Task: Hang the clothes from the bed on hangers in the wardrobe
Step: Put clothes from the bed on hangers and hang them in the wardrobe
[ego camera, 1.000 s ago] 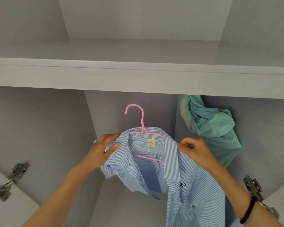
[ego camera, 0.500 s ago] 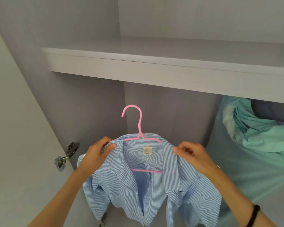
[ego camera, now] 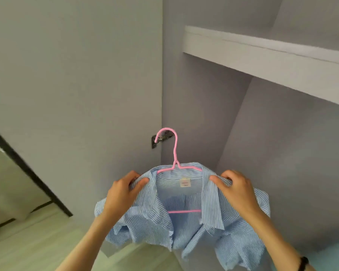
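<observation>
The left hand (ego camera: 121, 194) pinches the left shoulder of a blue-and-white striped shirt (ego camera: 184, 222), thumb on the near side of the cloth and fingers curled over the top. The right hand (ego camera: 237, 190) grips the right shoulder the same way, its thumb lying along the collar edge; a dark band (ego camera: 303, 263) circles that wrist. The shirt sits on a thin pink hanger (ego camera: 174, 153), held up in the air in front of the open wardrobe and not hooked on anything. The hanger's round hook rises above the collar, its shoulders slope under the fabric and its straight crossbar shows through the open neck. The fabric is light and finely striped, bunched into soft folds below the hands, with a small white label (ego camera: 184, 182) sewn inside the back of the collar. Behind the hook, a metal hinge (ego camera: 160, 139) joins the flat grey wardrobe door (ego camera: 76, 85) on the left to the grey side wall (ego camera: 196, 106). A thick pale shelf (ego camera: 262, 63) with a square front edge runs across the upper right of the wardrobe, with smooth matte grey panels below it. At lower left lies a pale wood-look floor (ego camera: 37, 247), and a dark frame (ego camera: 27, 169) slants across it. A bit of light blue (ego camera: 335, 253) shows at the lower right corner; what it is cannot be told.
</observation>
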Motion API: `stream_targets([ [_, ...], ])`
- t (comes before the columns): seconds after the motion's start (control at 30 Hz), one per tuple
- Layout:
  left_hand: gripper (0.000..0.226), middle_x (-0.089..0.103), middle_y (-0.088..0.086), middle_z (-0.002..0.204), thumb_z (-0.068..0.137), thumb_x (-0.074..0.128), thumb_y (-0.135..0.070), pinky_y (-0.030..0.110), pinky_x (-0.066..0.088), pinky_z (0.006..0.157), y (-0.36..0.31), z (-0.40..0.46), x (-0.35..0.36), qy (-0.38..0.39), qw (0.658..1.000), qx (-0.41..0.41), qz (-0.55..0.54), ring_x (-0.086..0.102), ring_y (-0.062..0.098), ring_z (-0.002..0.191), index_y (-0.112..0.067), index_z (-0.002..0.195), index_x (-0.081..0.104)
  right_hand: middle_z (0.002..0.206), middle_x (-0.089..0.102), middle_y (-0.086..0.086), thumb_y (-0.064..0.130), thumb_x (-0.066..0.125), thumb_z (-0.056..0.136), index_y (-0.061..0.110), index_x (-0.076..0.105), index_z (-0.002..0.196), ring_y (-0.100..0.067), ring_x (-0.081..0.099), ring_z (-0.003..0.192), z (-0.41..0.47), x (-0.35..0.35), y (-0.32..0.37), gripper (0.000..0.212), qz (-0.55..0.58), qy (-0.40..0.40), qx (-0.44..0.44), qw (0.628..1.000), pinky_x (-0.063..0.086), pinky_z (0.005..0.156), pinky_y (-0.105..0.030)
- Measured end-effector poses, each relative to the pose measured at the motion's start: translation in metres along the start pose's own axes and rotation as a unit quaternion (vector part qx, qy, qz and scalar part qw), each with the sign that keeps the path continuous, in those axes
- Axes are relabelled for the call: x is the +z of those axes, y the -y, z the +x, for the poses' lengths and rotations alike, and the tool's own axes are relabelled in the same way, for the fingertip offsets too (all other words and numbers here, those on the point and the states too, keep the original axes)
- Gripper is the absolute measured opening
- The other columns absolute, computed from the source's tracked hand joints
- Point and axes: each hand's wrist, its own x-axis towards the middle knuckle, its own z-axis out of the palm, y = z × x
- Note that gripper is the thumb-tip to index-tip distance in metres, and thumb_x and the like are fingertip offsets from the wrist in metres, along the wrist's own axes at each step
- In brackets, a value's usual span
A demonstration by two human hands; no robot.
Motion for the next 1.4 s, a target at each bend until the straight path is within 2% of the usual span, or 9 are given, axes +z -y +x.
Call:
stream_targets([
  [0.13, 0.028, 0.054, -0.004, 0.055, 0.078, 0.050, -0.059, 0.033, 0.042, 0.056, 0.031, -0.072, -0.027, -0.066, 0.994, -0.082, 0.009, 0.047, 0.012, 0.053, -0.032, 0.070, 0.051, 0.069, 0.052, 0.014, 0.040, 0.070, 0.078, 0.018, 0.056, 0.068, -0.017, 0.054, 0.075, -0.005, 0.038, 0.031, 0.028, 0.034, 0.101, -0.057, 0.993, 0.040, 0.074, -0.033],
  [0.23, 0.025, 0.046, -0.007, 0.051, 0.080, 0.058, -0.045, 0.022, 0.032, 0.050, 0.048, -0.123, -0.063, -0.135, 0.984, -0.120, 0.001, 0.037, 0.009, 0.049, -0.028, 0.063, 0.049, 0.074, 0.056, 0.007, 0.041, 0.068, 0.079, 0.014, 0.060, 0.071, -0.019, 0.055, 0.080, -0.016, 0.073, 0.075, 0.029, 0.051, 0.156, -0.110, 0.980, 0.040, 0.080, -0.038],
  [0.47, 0.023, 0.055, -0.007, 0.059, 0.077, 0.052, -0.049, 0.015, 0.037, 0.045, 0.081, -0.242, -0.156, -0.255, 0.937, -0.236, 0.032, 0.053, 0.007, 0.055, -0.027, 0.075, 0.057, 0.066, 0.053, 0.007, 0.043, 0.068, 0.078, 0.015, 0.056, 0.065, -0.020, 0.054, 0.070, -0.062, 0.151, 0.198, 0.033, 0.101, 0.247, -0.242, 0.933, 0.043, 0.072, -0.040],
  [0.6, 0.025, 0.054, -0.004, 0.057, 0.076, 0.055, -0.049, 0.013, 0.036, 0.046, 0.090, -0.316, -0.192, -0.317, 0.895, -0.312, 0.045, 0.050, 0.007, 0.052, -0.024, 0.072, 0.058, 0.076, 0.056, 0.004, 0.045, 0.062, 0.082, 0.015, 0.060, 0.077, -0.014, 0.050, 0.074, -0.109, 0.194, 0.262, 0.030, 0.110, 0.300, -0.308, 0.896, 0.044, 0.075, -0.037],
  [0.8, 0.029, 0.047, -0.007, 0.051, 0.076, 0.056, -0.052, 0.015, 0.032, 0.047, 0.090, -0.426, -0.223, -0.429, 0.792, -0.427, 0.077, 0.046, 0.004, 0.051, -0.024, 0.068, 0.056, 0.074, 0.055, 0.006, 0.048, 0.061, 0.081, 0.015, 0.062, 0.076, -0.015, 0.052, 0.075, -0.193, 0.257, 0.350, 0.033, 0.144, 0.385, -0.416, 0.811, 0.042, 0.078, -0.039],
  [0.93, 0.035, 0.055, 0.006, 0.059, 0.073, 0.055, -0.061, 0.028, 0.035, 0.053, 0.075, -0.478, -0.223, -0.493, 0.710, -0.497, 0.085, 0.045, 0.011, 0.051, -0.026, 0.070, 0.059, 0.073, 0.056, 0.004, 0.049, 0.061, 0.081, 0.015, 0.060, 0.073, -0.018, 0.051, 0.074, -0.240, 0.278, 0.392, 0.035, 0.162, 0.443, -0.470, 0.746, 0.040, 0.075, -0.038],
  [1.17, 0.035, 0.053, -0.003, 0.056, 0.070, 0.054, -0.061, 0.031, 0.037, 0.054, 0.019, -0.520, -0.188, -0.610, 0.538, -0.569, 0.116, 0.048, 0.011, 0.053, -0.027, 0.069, 0.060, 0.066, 0.058, 0.003, 0.046, 0.065, 0.079, 0.020, 0.054, 0.064, -0.018, 0.053, 0.066, -0.306, 0.282, 0.441, 0.032, 0.201, 0.557, -0.546, 0.593, 0.035, 0.062, -0.032],
  [1.3, 0.026, 0.054, -0.006, 0.060, 0.078, 0.062, -0.046, 0.030, 0.038, 0.056, -0.014, -0.534, -0.176, -0.665, 0.426, -0.591, 0.164, 0.049, 0.009, 0.058, -0.021, 0.072, 0.060, 0.066, 0.057, 0.006, 0.049, 0.064, 0.079, 0.018, 0.058, 0.066, -0.012, 0.052, 0.065, -0.348, 0.270, 0.464, 0.034, 0.222, 0.595, -0.586, 0.504, 0.033, 0.056, -0.027],
  [1.4, 0.018, 0.059, -0.005, 0.069, 0.081, 0.067, -0.032, 0.028, 0.041, 0.060, -0.036, -0.552, -0.174, -0.685, 0.366, -0.590, 0.221, 0.054, 0.009, 0.066, -0.017, 0.075, 0.060, 0.062, 0.055, 0.003, 0.050, 0.065, 0.077, 0.013, 0.057, 0.064, -0.014, 0.052, 0.060, -0.384, 0.254, 0.479, 0.040, 0.243, 0.612, -0.594, 0.462, 0.037, 0.055, -0.032],
])
